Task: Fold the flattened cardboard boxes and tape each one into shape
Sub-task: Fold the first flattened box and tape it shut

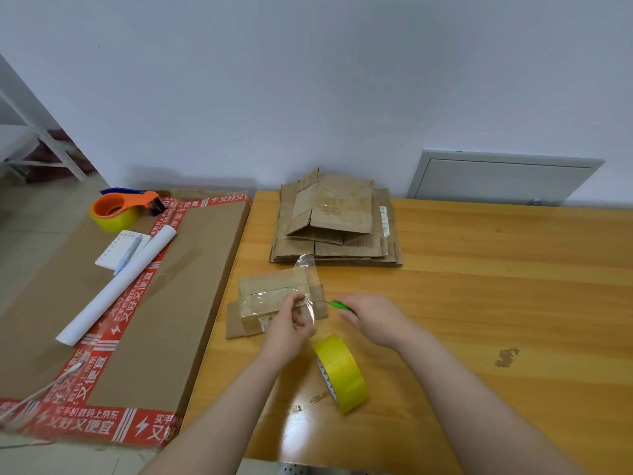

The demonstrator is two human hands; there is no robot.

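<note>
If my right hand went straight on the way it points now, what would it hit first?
Probably the clear tape strip that the left hand holds up: the green-handled cutter in the right hand points its tip at it. The small cardboard box sits just beyond, though depth is unclear.

Folded box [260, 305] lies near the flattened stack [337, 250] (tape roll [342, 371] upright).

A plain pale wall [308, 80] fills the upper half, with a grey metal panel [503, 178] set low in it at the right, just behind the orange-brown wooden surface [496, 286]. At the left is a beige tiled floor [41, 207], where a white frame [41, 145], perhaps a rack's legs, stands near the wall.
</note>
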